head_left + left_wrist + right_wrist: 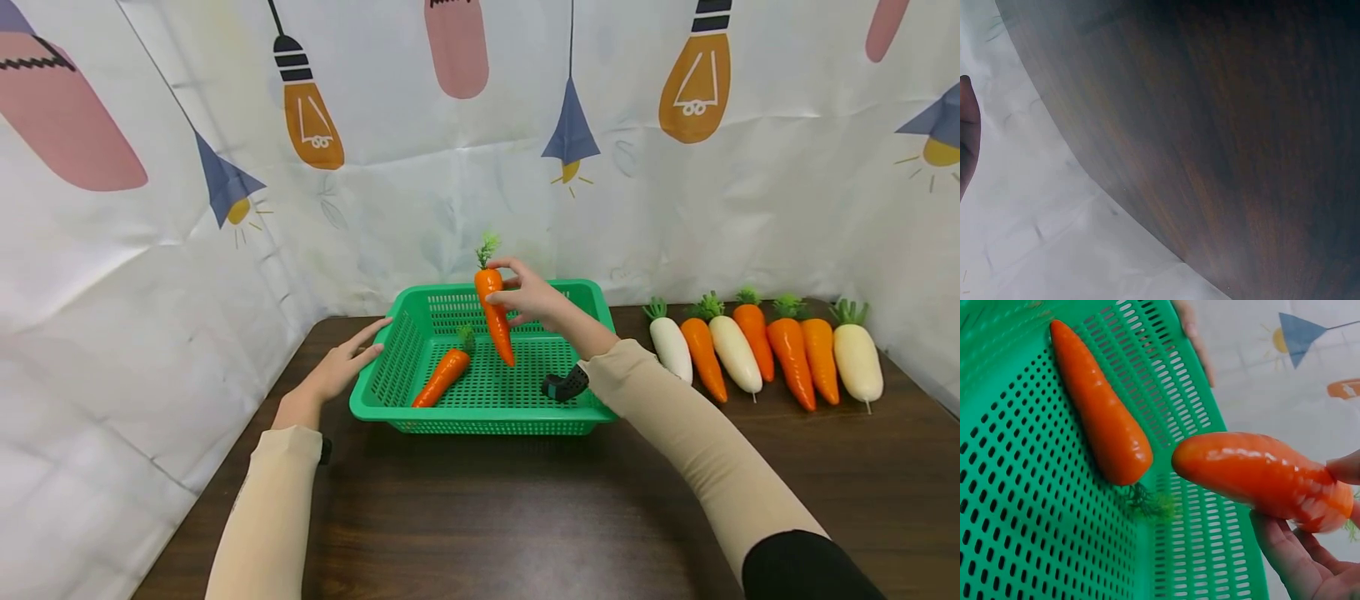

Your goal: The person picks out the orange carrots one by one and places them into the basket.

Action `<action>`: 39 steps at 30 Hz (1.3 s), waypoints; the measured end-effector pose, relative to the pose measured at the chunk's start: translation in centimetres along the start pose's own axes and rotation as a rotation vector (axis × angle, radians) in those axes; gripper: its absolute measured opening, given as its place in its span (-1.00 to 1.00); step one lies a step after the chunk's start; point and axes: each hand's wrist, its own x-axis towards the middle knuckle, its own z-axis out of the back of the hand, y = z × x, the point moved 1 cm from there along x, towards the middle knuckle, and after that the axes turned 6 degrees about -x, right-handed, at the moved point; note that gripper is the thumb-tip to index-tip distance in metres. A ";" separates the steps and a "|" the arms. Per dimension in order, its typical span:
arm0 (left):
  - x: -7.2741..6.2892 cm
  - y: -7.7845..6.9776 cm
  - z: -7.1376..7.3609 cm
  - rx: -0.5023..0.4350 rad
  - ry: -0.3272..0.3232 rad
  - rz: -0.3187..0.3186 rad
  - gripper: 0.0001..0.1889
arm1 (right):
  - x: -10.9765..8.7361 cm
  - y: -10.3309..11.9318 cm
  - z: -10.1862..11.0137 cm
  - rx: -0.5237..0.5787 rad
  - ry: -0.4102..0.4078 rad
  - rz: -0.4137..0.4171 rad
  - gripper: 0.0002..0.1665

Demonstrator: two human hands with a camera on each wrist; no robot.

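Above the green basket (487,414), my right hand (531,296) grips an orange carrot (493,312) near its leafy top, tip pointing down. In the right wrist view, the thumb and fingers pinch the held carrot (1254,475) by its thick end. A second carrot (442,377) lies inside the basket on the left, its leaves toward the back; it shows too in the right wrist view as a whole carrot (1100,406). My left hand (337,367) rests on the basket's left rim with fingers fairly straight. Only a sliver of the left hand (967,134) appears in the left wrist view.
Right of the basket, several carrots (791,358) and white radishes (857,362) lie in a row on the dark wooden table (480,508). A black wrist device (564,385) hangs under the right wrist. A printed white curtain (390,208) stands behind the table.
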 end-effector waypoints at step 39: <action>0.0 0.2 0.3 0.002 0.003 0.007 -0.37 | 2.1 -1.3 -2.4 -0.050 0.135 -0.044 -0.26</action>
